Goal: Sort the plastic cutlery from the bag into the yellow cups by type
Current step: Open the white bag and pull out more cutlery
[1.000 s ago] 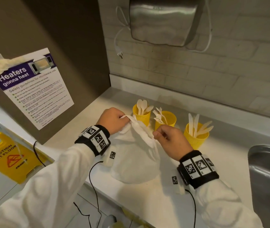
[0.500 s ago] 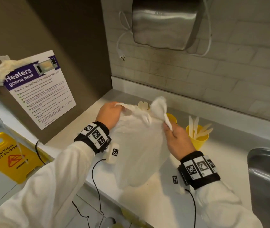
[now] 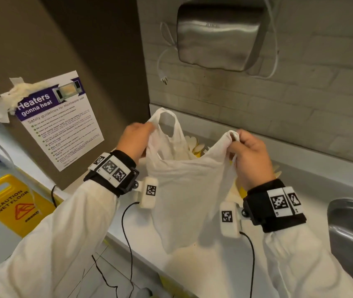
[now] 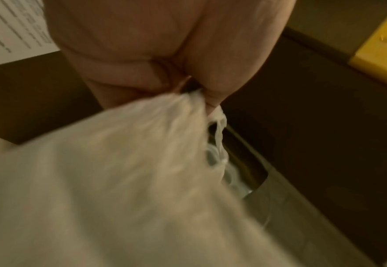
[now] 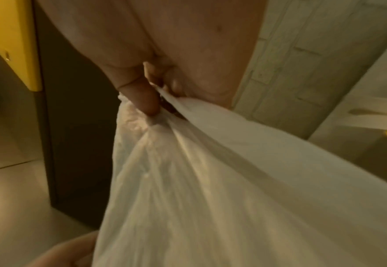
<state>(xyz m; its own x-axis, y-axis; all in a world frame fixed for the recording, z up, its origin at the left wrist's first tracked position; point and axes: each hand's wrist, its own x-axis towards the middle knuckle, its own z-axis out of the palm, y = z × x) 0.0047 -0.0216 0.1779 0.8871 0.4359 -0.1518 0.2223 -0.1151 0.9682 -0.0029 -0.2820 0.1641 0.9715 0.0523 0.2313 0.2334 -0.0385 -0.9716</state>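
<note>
Got the bag (image 3: pixel 189 190) up off the bench (image 3: pixel 313 190) right now, left hand (image 3: pixel 135 140) pinching one handle loop and right hand (image 3: pixel 250 155) pinching the other, so the mouth is pulled open between them. Both grips are tight little pinches on bunched film, thumb against fingers. It hangs limp and flat, so I'd guess nothing heavy is left inside. This stuff is thin, floppy and a bit slick, so the handles are the only sane place to hold. The yellow cups (image 3: pixel 198 152) sit behind it with white cutlery (image 3: pixel 191 141) poking up, mostly hidden by the bag.
</note>
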